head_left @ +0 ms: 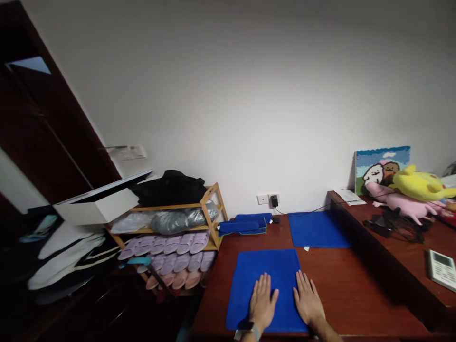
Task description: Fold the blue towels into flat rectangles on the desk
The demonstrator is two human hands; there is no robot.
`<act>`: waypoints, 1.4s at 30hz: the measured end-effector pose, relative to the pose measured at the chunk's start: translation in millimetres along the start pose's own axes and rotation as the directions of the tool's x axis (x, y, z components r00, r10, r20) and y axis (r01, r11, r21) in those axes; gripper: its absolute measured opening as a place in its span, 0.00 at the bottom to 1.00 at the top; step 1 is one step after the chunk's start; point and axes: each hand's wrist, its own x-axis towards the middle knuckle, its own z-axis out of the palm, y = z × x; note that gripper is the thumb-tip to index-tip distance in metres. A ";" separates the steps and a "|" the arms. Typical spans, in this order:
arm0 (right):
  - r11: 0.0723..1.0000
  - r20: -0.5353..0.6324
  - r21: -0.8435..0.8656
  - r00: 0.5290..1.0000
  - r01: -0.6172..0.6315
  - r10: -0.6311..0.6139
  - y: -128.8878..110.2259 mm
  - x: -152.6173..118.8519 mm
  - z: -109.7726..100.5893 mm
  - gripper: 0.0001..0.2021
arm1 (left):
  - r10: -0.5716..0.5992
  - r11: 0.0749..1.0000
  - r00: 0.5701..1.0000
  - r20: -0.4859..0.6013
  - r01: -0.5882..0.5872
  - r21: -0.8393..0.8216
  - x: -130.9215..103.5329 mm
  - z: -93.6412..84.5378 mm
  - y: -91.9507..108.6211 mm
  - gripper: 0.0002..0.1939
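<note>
A blue cloth (265, 266) lies spread out on the reddish-brown wooden table (342, 289). My left hand (262, 301) rests flat on it, fingers stretched forward and thumb apart; a watch is on that wrist. Over the cloth's right edge lies my right hand (308, 297), also flat with its fingers extended. Neither hand grips anything. Farther back on the right is a second flat blue cloth (317, 229) with a small white tag at its front edge. Folded blue cloths (244, 227) are stacked at the table's back left.
A wooden rack (203, 206) holding slippers (181, 244) and a black bag (171, 187) stands left of the table. A raised desk (388, 242) on the right carries plush toys (420, 185), a picture and a white calculator-like device (442, 270). A plugged-in black adapter (274, 200) trails a cable.
</note>
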 end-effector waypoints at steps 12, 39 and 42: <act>1.000 -0.017 0.016 1.000 -0.002 0.003 3.0 2.9 8.2 0.36 | -0.208 0.973 0.966 -0.153 0.220 0.069 -32.0 -21.4 -122.5 0.40; 0.998 -0.076 0.059 0.997 0.015 -0.011 -1.4 -44.8 23.3 0.33 | 0.156 0.986 0.988 -0.011 -0.157 -0.051 -21.5 -0.4 45.2 0.34; 0.998 -0.071 0.063 0.997 0.002 0.002 -2.8 -46.2 18.8 0.34 | 0.007 1.000 1.000 0.019 -0.007 -0.001 -34.8 -12.6 -5.6 0.37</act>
